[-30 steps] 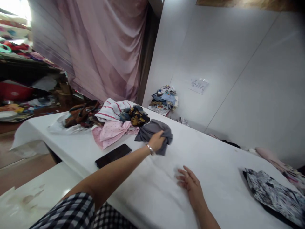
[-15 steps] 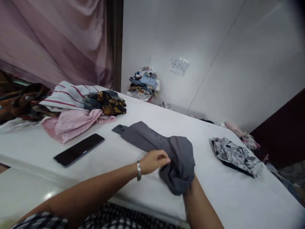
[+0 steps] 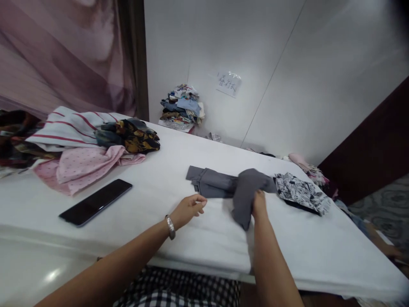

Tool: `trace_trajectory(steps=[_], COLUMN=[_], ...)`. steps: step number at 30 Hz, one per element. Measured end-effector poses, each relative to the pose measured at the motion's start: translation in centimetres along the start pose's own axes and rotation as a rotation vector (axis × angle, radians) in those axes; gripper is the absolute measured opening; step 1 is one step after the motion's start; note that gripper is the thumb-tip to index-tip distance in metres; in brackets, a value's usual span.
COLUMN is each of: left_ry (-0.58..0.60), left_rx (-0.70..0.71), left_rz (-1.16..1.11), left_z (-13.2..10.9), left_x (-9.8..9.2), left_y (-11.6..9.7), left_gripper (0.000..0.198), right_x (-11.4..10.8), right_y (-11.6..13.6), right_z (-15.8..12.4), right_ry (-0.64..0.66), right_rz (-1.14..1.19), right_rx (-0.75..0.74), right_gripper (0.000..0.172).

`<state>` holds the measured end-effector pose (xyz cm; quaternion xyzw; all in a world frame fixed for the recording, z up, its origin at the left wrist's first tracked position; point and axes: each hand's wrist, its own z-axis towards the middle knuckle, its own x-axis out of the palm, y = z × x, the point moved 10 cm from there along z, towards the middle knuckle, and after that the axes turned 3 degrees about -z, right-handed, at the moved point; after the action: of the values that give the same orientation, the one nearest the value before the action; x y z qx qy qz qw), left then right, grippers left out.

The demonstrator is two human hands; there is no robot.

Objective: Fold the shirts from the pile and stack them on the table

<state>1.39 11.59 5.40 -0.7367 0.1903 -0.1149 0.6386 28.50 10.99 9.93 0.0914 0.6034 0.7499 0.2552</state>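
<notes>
A dark grey garment (image 3: 217,183) lies on the white table, with its right part bunched up and lifted. My right hand (image 3: 259,205) grips that raised part; some of its fingers are hidden behind the cloth. To the left, just short of the garment's near edge, my left hand (image 3: 190,209) hovers with loosely curled fingers and nothing in it. A silver bracelet (image 3: 170,227) circles the left wrist. Beyond the grey cloth's right end lies a folded black-and-white patterned garment (image 3: 300,192).
A black phone (image 3: 97,201) rests on the white table (image 3: 153,179). Behind it are a pink dotted cloth (image 3: 84,166), a red-striped white cloth (image 3: 68,128) and a dark floral cloth (image 3: 140,136). A clothes stack (image 3: 182,106) stands by the wall under a handwritten sign (image 3: 228,84).
My right hand has come out of the grey garment and now grips it from outside. The garment has shifted right and lies flatter. My left hand has drawn away from it.
</notes>
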Motion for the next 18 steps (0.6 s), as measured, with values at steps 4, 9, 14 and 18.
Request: trace_trajectory(steps=[4, 9, 14, 18], left_ry=[-0.052, -0.148, -0.159, -0.269], left_rx=[-0.086, -0.23, -0.036, 0.313], left_rz=[-0.249, -0.333, 0.052, 0.616], left_z=[-0.2, -0.4, 1.3, 3.5], left_x=[-1.5, -2.7, -3.8, -3.9], left_y=[0.7, 3.3, 0.9, -4.9], left_gripper=[0.05, 0.065, 0.052, 0.044], right_x=[10.3, 15.0, 11.0, 7.5], right_y=[3.9, 4.9, 3.1, 1.1], right_z=[-5.7, -10.3, -7.4, -5.7], right_ry=[0.458, 0.698, 0.493, 0.392], right_rz=[-0.315, -0.633, -0.854, -0.883], right_rx=[-0.319, -0.533, -0.469, -0.317], right_gripper=[0.035, 0.034, 0.047, 0.028])
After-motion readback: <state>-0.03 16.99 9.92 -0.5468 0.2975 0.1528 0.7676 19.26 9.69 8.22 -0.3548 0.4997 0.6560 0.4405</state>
